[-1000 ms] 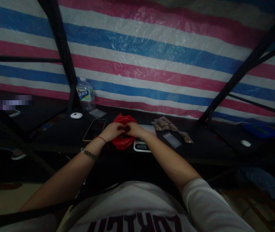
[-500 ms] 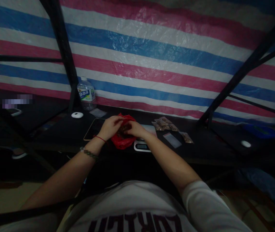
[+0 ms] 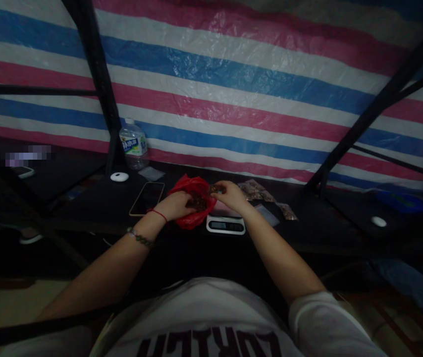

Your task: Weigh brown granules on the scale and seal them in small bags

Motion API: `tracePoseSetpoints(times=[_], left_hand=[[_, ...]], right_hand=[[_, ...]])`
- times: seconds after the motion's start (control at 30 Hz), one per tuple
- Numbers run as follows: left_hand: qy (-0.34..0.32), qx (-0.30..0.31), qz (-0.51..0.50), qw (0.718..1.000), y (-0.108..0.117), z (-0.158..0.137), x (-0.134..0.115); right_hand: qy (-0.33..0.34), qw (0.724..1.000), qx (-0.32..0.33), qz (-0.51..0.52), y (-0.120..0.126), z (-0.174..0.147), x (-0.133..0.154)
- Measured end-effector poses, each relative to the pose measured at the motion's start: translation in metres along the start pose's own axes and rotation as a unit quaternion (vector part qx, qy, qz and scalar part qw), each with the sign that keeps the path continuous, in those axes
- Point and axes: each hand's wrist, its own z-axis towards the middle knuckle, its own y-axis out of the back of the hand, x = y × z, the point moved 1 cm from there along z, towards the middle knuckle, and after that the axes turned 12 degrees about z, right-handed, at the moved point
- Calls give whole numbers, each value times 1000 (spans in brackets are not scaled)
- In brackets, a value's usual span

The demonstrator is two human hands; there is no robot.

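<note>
**Both hands at a red bag beside a small scale**

The left hand (image 3: 176,206) rests on the near side of a crumpled red plastic bag (image 3: 191,191) that lies on the dark table (image 3: 96,208), its fingers curled into the bag's opening where dark brown bits (image 3: 196,203) show. The right hand (image 3: 230,196) hovers just right of the bag, above a small white digital scale (image 3: 225,224), with its fingers pinched on a small clump of the same brown bits (image 3: 215,188). The scale stands touching the bag's right edge, at the near rim of the table.

Left of the bag lies a flat phone with a pale rim (image 3: 147,198), screen dark. Further back on the left stand a clear plastic water bottle with a label (image 3: 133,144), a small white round puck (image 3: 119,176) and a flat clear pouch (image 3: 151,173). To the right of the right hand lie several small clear pouches filled with brown bits (image 3: 256,190), one more such pouch (image 3: 288,212) and an empty clear pouch (image 3: 269,215). A tarp striped in blue, white and pink (image 3: 234,99) hangs behind the table.
</note>
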Motion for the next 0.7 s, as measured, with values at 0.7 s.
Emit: tracePoseSetpoints(times=[0.7], left_hand=[[-37, 20, 30, 999, -11, 4, -12]], right_hand=[[-71, 995, -59, -47, 28, -35, -60]])
